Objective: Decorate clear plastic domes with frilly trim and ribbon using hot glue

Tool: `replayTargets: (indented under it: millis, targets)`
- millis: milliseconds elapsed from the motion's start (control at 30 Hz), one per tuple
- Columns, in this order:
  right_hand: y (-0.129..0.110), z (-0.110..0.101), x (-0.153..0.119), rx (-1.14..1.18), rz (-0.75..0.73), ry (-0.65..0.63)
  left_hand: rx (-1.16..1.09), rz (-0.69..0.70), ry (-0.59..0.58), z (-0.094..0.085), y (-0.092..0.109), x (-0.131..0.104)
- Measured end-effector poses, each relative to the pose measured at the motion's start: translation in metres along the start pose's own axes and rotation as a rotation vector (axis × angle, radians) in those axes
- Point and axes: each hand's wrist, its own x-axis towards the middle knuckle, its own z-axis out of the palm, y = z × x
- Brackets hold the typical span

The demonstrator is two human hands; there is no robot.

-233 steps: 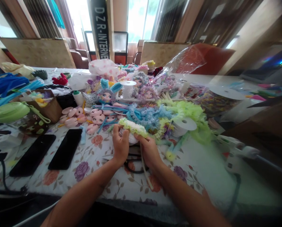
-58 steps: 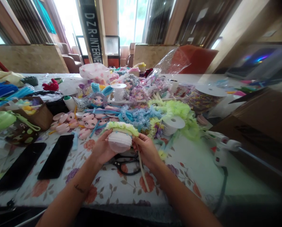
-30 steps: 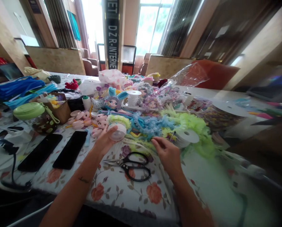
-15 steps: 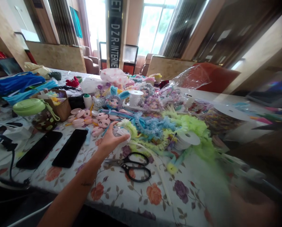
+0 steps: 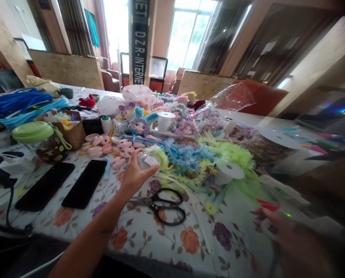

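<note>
The cloth (image 5: 149,247) spans my lower view; lower right, my right hand (image 5: 288,235) is at the gun (image 5: 285,191), grip too blurred to tell; centre, my left hand (image 5: 132,174) pinches the cup (image 5: 147,162), apparently steadying it, which calls for stillness.

Left forearm: bare (image 5: 100,218); long, slender, smooth in outline; broad toward the lower picture edge, tapering evenly to a narrow wrist (image 5: 125,190).
Forearm marking: one short, thin, dark mark (image 5: 105,231) on the left forearm, below the wrist in the view; too small to read.
Left hand: bare (image 5: 134,175); narrow back, slim digits.
Left thumb: slender (image 5: 151,170), rounded at the tip.
Right hand: bare (image 5: 282,229); slim fingers (image 5: 257,213); outline softened by blur.
Right forearm: dim and blurred (image 5: 308,256) at the lower right; surface detail and markings cannot be resolved.
</note>
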Motion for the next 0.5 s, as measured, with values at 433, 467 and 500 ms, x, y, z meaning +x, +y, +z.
replayTargets:
  millis: [433,467,500]
  targets:
    - [-0.095,0.103,-0.099,0.547,0.176,-0.651,0.079,0.015,-0.049,-0.001,0.004,-0.002]
    - [-0.094,0.105,-0.098,0.534,0.172,-0.645,0.092,0.02,-0.046,-0.001,0.005,-0.001]
    - [-0.093,0.108,-0.098,0.523,0.166,-0.64,0.1,0.02,-0.04,-0.001,0.005,-0.001]
